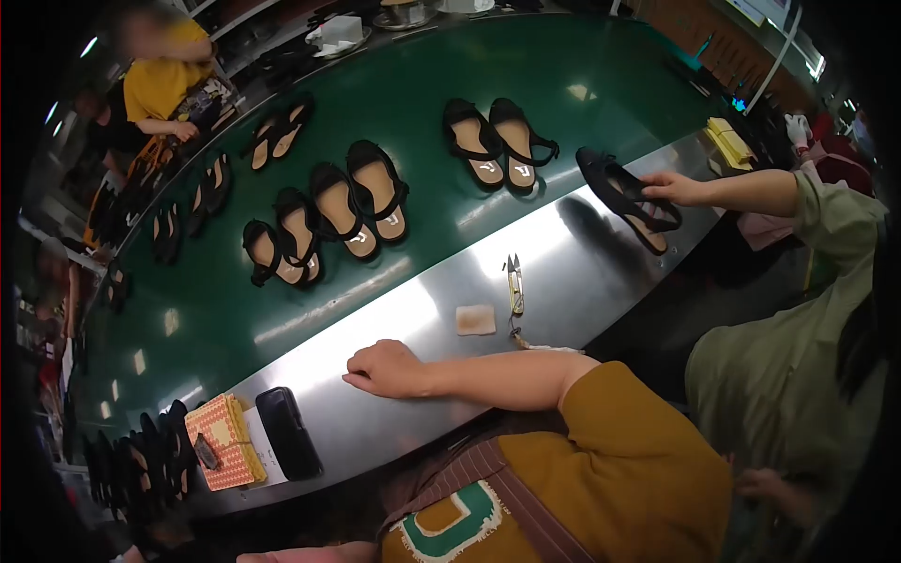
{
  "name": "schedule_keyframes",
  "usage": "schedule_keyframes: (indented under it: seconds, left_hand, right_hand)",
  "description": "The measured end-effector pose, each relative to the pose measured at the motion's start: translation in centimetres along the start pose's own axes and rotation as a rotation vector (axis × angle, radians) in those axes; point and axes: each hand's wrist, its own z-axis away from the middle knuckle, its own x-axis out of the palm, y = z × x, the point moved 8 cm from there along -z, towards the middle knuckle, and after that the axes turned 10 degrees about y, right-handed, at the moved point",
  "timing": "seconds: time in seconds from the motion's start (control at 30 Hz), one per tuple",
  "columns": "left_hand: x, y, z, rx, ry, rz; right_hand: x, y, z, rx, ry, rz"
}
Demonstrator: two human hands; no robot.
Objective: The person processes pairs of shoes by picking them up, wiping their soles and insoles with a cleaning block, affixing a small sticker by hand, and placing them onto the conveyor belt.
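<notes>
My right hand lies on the metal strip of the worktable, its fingers curled into a loose fist with nothing visible in them. Of my left side, only a strip of skin shows at the bottom edge, with the hand out of frame. Nearest to my right hand is a small beige pad. Beyond the pad lie yellow-handled thread snips, blades pointing away, with a cord at their lower end. A black phone lies to the left, beside a patterned notebook.
Several black slingback shoes stand on the green belt. A co-worker's hand at right holds a black slingback shoe. Dark shoes cluster at lower left; yellow papers lie at far right. Another person stands across the table.
</notes>
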Motion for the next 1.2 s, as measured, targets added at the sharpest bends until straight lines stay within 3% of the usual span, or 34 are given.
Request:
schedule_keyframes:
  seconds: [0.27, 0.4, 0.47, 0.53, 0.63, 0.67, 0.73, 0.8, 0.9, 1.0, 1.07, 1.2]
  left_hand:
    - [0.5, -1.3, 0.7, -0.108, -0.106, 0.011]
    - [0.4, -2.1, -0.1, -0.178, -0.171, 0.169]
    - [0.0, -1.6, 1.0, -0.105, -0.068, 0.036]
    - [-0.2, -2.0, 1.7, -0.161, -0.164, 0.059]
    - [-1.3, -5.0, 3.6, -0.129, -0.255, -0.159]
    - [-2.3, -6.7, 4.9, -0.097, -0.317, -0.151]
    - [-3.3, -9.4, 7.4, -0.081, -0.694, -0.387]
    - [-5.5, -12.2, 9.9, -0.325, -0.724, -0.486]
    - [-8.4, -14.1, 13.7, -0.374, -0.764, -0.796]
    - [-11.1, -15.4, 17.1, -0.518, -0.818, -0.854]
    - [-10.8, -14.8, 17.6, -0.369, -0.914, -0.869]
    - [-10.7, -14.4, 18.0, -0.294, -0.951, -0.905]
  right_hand:
    - [-0.7, 0.2, 0.0, -0.013, 0.032, -0.006]
    - [-0.8, 0.1, 0.0, -0.057, 0.056, 0.033]
    - [-1.1, -0.1, -0.1, -0.050, 0.076, 0.026]
    - [-1.1, -0.2, -0.2, -0.069, 0.074, 0.060]
    - [-1.0, -0.1, -0.4, -0.043, 0.026, 0.068]
    - [-0.9, -0.1, -0.4, -0.039, 0.012, 0.069]
    - [-1.3, -0.5, -0.4, -0.033, 0.038, 0.065]
    - [-0.6, 0.3, -0.4, 0.070, -0.031, 0.001]
    - [0.3, 0.3, -0.2, 0.127, -0.095, -0.128]
    - [1.1, 1.2, -0.1, 0.115, -0.134, -0.153]
    - [1.5, 1.2, 0.1, 0.103, -0.136, -0.232]
    - [1.8, 0.9, 0.3, 0.087, -0.153, -0.168]
